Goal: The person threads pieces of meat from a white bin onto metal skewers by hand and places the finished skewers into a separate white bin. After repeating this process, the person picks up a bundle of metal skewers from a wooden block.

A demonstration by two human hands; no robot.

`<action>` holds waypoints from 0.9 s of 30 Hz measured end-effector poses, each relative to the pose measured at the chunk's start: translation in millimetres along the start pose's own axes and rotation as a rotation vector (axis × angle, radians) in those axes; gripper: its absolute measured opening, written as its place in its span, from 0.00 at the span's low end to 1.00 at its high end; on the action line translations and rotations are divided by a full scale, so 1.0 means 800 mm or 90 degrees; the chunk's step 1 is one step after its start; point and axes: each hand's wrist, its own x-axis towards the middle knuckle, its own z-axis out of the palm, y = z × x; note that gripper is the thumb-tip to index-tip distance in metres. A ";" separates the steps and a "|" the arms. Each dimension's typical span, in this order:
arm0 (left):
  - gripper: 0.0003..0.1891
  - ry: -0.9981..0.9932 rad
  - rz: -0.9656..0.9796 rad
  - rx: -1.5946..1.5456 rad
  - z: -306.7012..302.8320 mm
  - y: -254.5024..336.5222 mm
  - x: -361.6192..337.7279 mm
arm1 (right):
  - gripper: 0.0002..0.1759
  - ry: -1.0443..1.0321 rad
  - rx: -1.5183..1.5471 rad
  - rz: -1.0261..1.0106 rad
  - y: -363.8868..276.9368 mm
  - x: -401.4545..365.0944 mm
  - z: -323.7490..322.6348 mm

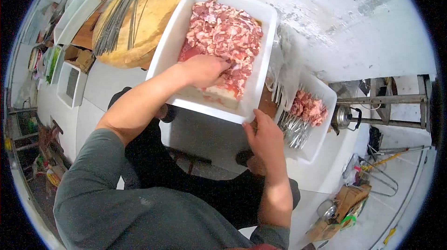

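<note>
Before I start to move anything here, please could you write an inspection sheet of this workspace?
Surface: white surface; what bears the tub is mostly hidden.
Job's things: cut meat in the white tub; loose skewers on the round board; skewered meat in the tray.
Clutter: clear bag between tub and tray; cardboard at lower right.
Hands: left hand in the meat, fingertips hidden; right hand at the tub's near right corner.
Cables: a thin pale line near the metal frame; cannot tell if cable.
Surroundings: kettle beyond the tray; stained pale wall.
</note>
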 end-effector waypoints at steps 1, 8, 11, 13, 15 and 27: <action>0.30 0.001 0.003 0.001 0.001 -0.001 -0.001 | 0.24 -0.006 0.000 0.006 0.000 0.000 0.000; 0.31 -0.006 -0.002 0.010 0.003 0.000 0.001 | 0.24 -0.009 0.003 0.004 0.000 -0.001 0.000; 0.29 -0.013 0.003 0.000 -0.003 0.003 -0.002 | 0.24 -0.023 -0.008 0.011 -0.003 0.001 -0.001; 0.21 0.028 0.014 -0.004 -0.001 0.002 -0.004 | 0.24 -0.029 -0.010 0.013 -0.004 0.002 -0.002; 0.20 0.034 0.013 -0.004 0.000 0.003 -0.004 | 0.25 -0.029 -0.006 0.016 -0.004 0.001 -0.002; 0.19 0.037 0.026 0.000 0.008 -0.005 0.000 | 0.25 -0.031 -0.010 0.016 -0.004 0.001 0.001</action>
